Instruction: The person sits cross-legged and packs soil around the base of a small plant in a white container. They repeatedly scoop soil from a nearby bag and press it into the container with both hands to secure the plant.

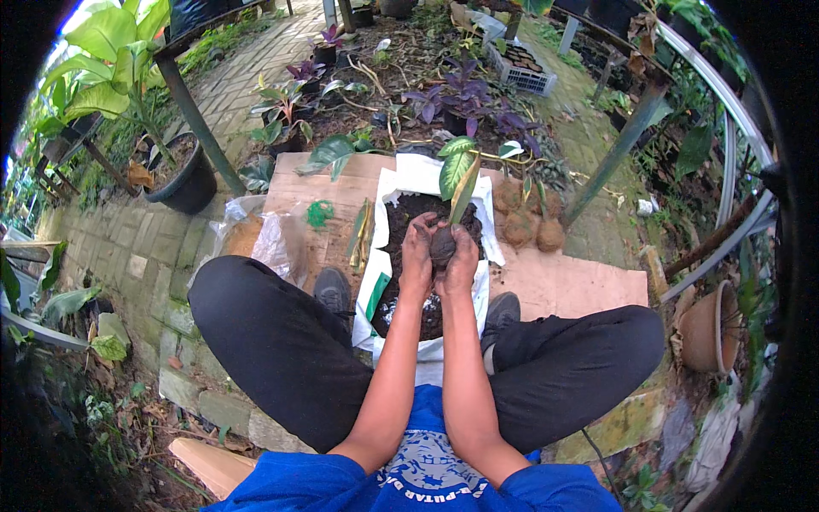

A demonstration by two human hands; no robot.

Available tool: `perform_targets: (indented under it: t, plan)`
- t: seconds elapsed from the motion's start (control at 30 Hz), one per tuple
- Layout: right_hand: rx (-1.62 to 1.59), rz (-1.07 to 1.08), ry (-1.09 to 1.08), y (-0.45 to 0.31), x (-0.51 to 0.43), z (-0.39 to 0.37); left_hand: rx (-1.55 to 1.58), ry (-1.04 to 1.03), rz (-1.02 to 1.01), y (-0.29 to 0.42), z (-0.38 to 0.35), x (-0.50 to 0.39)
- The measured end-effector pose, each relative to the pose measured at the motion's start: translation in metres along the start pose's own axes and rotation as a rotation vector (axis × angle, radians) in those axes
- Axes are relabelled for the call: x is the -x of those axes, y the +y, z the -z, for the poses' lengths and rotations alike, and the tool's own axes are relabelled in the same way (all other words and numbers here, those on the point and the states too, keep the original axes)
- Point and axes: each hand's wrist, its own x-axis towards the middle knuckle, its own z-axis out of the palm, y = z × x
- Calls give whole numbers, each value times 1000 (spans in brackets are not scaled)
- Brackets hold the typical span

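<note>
Between my left hand (419, 256) and my right hand (461, 264) is a ball of dark soil (442, 247), cupped from both sides. Out of its top rises a small plant with variegated green leaves (457, 174). Both hands are smeared with soil. Below them lies a white sack (385, 221), spread flat with its edges folded back, holding loose dark soil (400, 211). Several fibre-covered root balls (519, 229) sit on the cardboard to the right, some with stems and leaves. Green twine (319, 214) and cut leaf strips (362, 233) lie left of the sack.
Cardboard sheets (588, 281) cover the brick paving. A clear plastic bag with brown material (246, 237) lies by my left knee. Potted purple plants (457, 96) and a grey crate (528, 78) stand beyond. Green metal posts (614, 150) flank both sides; a black pot (185, 182) stands left.
</note>
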Motion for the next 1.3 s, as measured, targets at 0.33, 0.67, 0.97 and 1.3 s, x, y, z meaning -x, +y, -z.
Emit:
perform_targets:
  t: [0.33, 0.67, 0.97, 1.3]
  plan:
    - [85, 14, -53, 9, -4, -1, -196, 8, -78, -1, 8, -3]
    - [9, 39, -197, -5, -2, 8, 51, -206, 68, 12, -2, 5]
    - [-47, -2, -110, -3, -6, 11, 280, -226, 164, 8, -6, 4]
    - [-157, -34, -328, -17, 0, 6, 404, -136, 124, 9, -10, 5]
